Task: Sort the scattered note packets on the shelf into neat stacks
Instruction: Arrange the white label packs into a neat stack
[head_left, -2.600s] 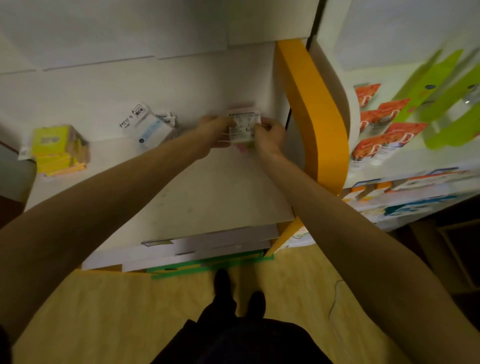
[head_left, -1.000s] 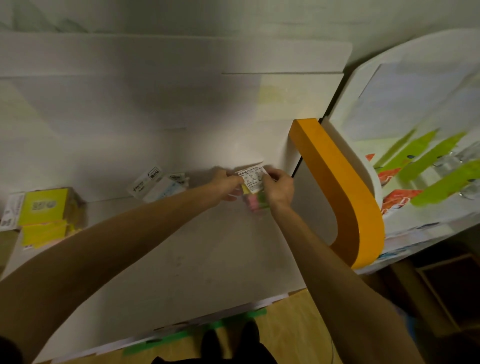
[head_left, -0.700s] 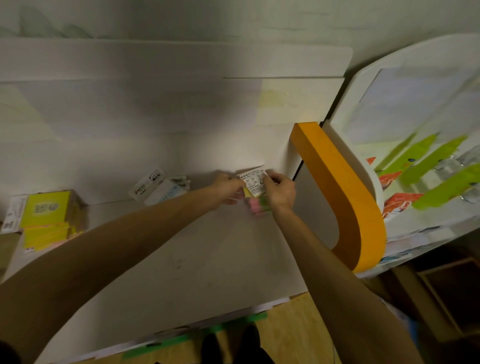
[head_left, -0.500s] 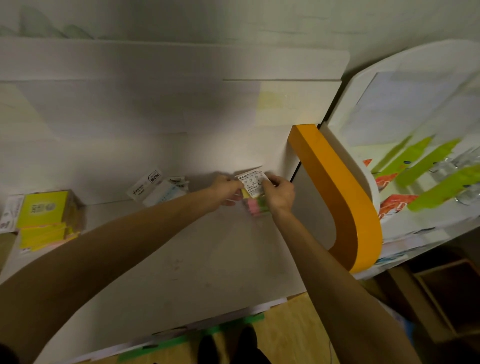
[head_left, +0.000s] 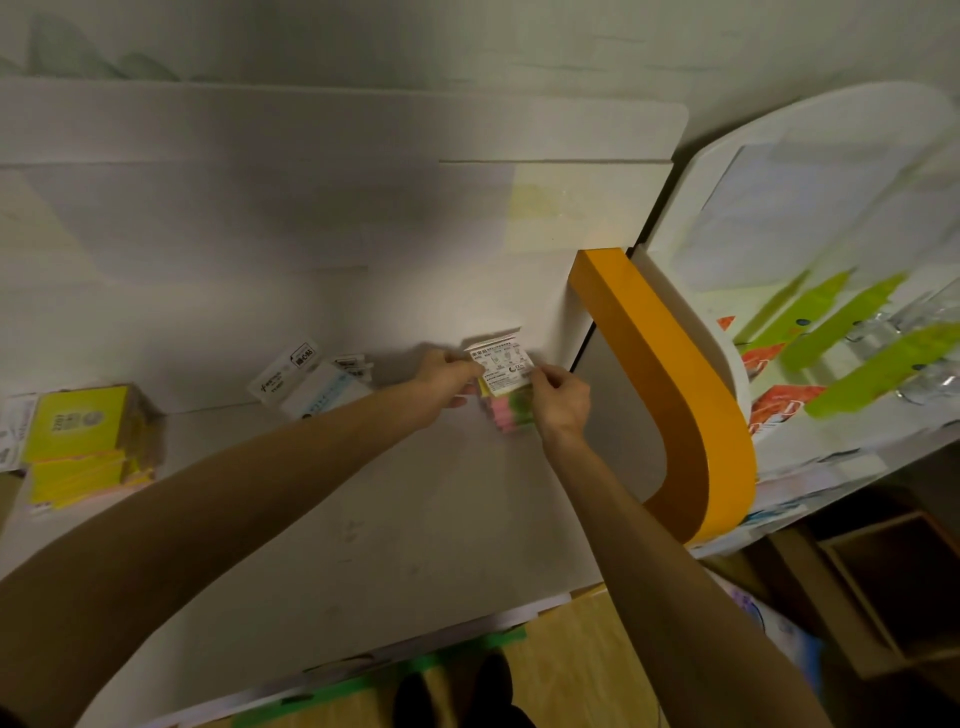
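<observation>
A white shelf (head_left: 395, 519) runs under a pale back wall, with a curved orange divider (head_left: 670, 384) closing off its right end. Far back on the shelf, close to that divider, a note packet (head_left: 501, 370) with a white printed label facing up is held between both hands — it sits on top of a small stack of pink and green packets (head_left: 509, 413) that rests on the shelf against the wall. The left hand (head_left: 449, 376) grips the packet's left edge with curled fingers, and the right hand (head_left: 561, 397) pinches its right edge, thumb on the label. Both forearms reach in from the near side of the shelf. To the left of the hands, a few loose white and pale blue packets (head_left: 311, 382) lean in a jumble against the back wall. Farther left, at the shelf's end, yellow packets (head_left: 78, 441) lie piled on one another. Beyond the orange divider, the neighbouring unit holds lime green items (head_left: 841, 338) and orange-red packs (head_left: 779, 405) — their details are too blurred to tell. Below the shelf edge a strip of green tape (head_left: 415, 670) lies along the wooden floor (head_left: 571, 670).
</observation>
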